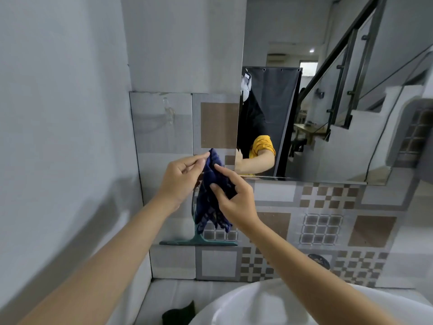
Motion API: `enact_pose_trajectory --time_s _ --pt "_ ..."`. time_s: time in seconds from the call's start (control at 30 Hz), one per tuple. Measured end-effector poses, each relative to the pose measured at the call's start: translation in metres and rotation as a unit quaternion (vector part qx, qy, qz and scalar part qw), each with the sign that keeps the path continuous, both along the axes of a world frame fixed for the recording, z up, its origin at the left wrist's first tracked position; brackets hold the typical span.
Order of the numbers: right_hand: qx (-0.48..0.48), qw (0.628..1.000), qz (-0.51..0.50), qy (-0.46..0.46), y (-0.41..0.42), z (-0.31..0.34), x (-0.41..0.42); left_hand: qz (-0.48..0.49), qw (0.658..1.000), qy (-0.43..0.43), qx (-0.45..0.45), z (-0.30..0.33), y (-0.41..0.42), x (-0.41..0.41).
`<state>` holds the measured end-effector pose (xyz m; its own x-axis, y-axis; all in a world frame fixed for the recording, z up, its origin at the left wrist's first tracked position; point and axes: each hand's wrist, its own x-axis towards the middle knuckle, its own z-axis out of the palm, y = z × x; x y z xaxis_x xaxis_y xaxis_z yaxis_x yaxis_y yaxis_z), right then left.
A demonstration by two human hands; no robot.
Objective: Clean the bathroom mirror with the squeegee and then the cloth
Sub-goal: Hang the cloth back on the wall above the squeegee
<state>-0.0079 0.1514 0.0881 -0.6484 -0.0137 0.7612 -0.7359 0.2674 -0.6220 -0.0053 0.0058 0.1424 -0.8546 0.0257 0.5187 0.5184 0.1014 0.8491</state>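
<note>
A dark blue checked cloth (209,202) hangs bunched between my two hands, in front of the tiled wall. My left hand (181,179) pinches its top edge with thumb and forefinger. My right hand (234,195) grips its right side, with the forefinger stretched along the fabric. Behind the cloth a green squeegee (199,242) hangs on the wall with its blade level at the bottom; its handle is mostly hidden by the cloth. The mirror (328,113) is fixed to the wall up and to the right of my hands. It reflects an arm in a yellow sleeve.
A white washbasin (269,306) curves below my right forearm. A clear plastic hook (169,111) sticks to the tile at upper left. The plain grey side wall (58,113) closes in on the left. Something dark green (180,314) lies at the bottom by the basin.
</note>
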Motion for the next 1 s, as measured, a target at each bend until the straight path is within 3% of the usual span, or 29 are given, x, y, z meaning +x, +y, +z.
enact_pose_trajectory --time_s 0.23,0.37,0.57,0.73,0.87,1.0 --pt "-0.102 0.984 0.086 -0.117 -0.008 0.039 0.024 0.017 0.998 -0.021 0.051 0.015 -0.011 0.027" --pt "-0.109 0.982 0.095 -0.123 -0.012 0.062 0.026 0.059 0.996 -0.029 0.061 0.028 -0.02 0.035" --pt "0.058 0.998 -0.015 -0.004 -0.018 0.116 0.008 0.198 0.973 0.096 -0.068 0.06 -0.051 0.027" --pt "0.258 0.946 -0.112 0.158 -0.03 0.155 -0.029 0.29 0.933 0.165 -0.135 0.097 -0.067 0.006" --pt "0.363 0.9 -0.179 0.16 -0.043 0.184 -0.053 0.311 0.918 0.16 -0.185 0.122 -0.07 -0.015" --pt "0.394 0.89 -0.198 0.12 -0.056 0.199 -0.065 0.286 0.931 0.122 -0.193 0.135 -0.074 -0.035"
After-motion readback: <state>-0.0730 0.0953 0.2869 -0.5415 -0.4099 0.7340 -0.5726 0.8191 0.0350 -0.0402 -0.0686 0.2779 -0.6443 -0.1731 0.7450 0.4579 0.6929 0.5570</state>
